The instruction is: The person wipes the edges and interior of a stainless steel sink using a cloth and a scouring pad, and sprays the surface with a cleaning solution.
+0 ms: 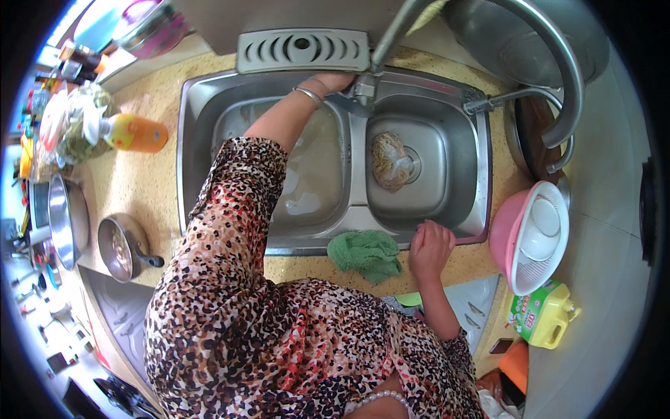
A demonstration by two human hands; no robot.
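My left hand (335, 81) reaches across the left basin to the back rim of the steel double sink (358, 183), beside the base of the tap (365, 86). Its fingers are partly hidden, and a flat grey metal piece (348, 103) lies beside it; whether I hold that, I cannot tell. At the front rim of the right basin rests my right hand (432, 243), its fingers bent and close together, with nothing seen in it. A green cloth (365, 253) drapes over the front rim just left of it. Cloudy water stands in the left basin. In the right basin, a clear plastic bag of brownish food (388, 162) touches the drain.
Left on the speckled counter (152, 183) are an orange bottle (138, 133), a small pan (123, 246) and a steel bowl (70, 222). Right stand a pink basin (507, 225) with a white colander (539, 267), and a yellow jug (549, 319). The curved spout (570, 68) arches overhead.
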